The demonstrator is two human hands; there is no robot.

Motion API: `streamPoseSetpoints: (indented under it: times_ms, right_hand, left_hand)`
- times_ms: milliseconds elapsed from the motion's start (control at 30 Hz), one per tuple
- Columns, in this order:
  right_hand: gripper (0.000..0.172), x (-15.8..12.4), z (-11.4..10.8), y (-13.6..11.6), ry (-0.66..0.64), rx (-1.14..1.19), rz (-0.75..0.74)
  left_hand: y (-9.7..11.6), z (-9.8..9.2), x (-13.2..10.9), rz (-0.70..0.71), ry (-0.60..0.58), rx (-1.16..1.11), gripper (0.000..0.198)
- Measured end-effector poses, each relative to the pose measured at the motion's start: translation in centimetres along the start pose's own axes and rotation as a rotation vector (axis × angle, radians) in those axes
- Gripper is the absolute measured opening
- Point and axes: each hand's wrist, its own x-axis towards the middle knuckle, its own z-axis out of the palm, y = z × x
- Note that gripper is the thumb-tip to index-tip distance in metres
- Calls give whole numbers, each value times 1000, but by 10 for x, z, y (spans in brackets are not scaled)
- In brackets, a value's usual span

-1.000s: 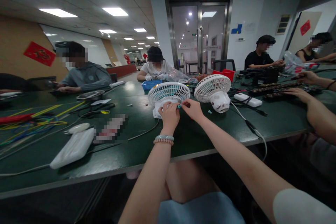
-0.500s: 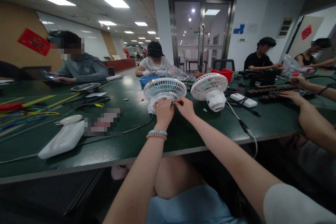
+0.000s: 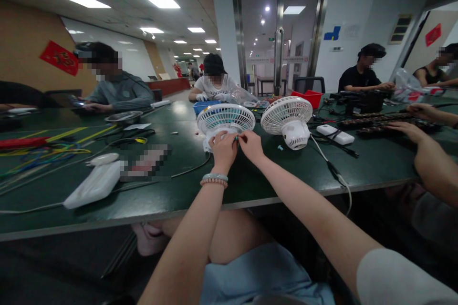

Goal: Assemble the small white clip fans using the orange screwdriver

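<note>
A white fan (image 3: 226, 119) with a round slatted grille lies on the green table in front of me. Its rear housing is mostly covered by my left hand (image 3: 223, 150), whose fingers are curled around it. Beside it my right hand (image 3: 252, 147) is closed in a pinch on a tiny green piece (image 3: 236, 138), too small to name. The fingertips of both hands nearly meet there. To the right rests a second white fan (image 3: 296, 134), its motor housing turned towards me, touched by neither hand. A small pale-blue piece (image 3: 280, 147) lies near it.
A white box-shaped device (image 3: 93, 185) and several coloured cables (image 3: 39, 152) lie at left. A cabled white adapter (image 3: 335, 135) sits right of the fans. Beyond are a blue tray (image 3: 201, 106) and a red bin (image 3: 310, 98). A co-worker's hands (image 3: 411, 129) work at far right.
The head view has shifted slightly, so the scene sits a little further right. Both hands stay at the same fan, with hardly any visible finger movement.
</note>
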Motion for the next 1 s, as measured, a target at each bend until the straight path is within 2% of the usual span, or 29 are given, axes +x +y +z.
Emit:
streamPoseSetpoints:
  times_ms: [300, 633, 1000]
  right_hand:
    - [14, -4, -5, -8, -43, -71, -49]
    - [21, -19, 5, -13, 21, 75, 32]
    - [23, -23, 8, -17, 40, 109, 94]
  left_hand:
    - [0, 2, -2, -11, 12, -1, 26]
    - [-4, 6, -3, -43, 13, -14, 24]
    - [-3, 5, -3, -62, -21, -26, 25]
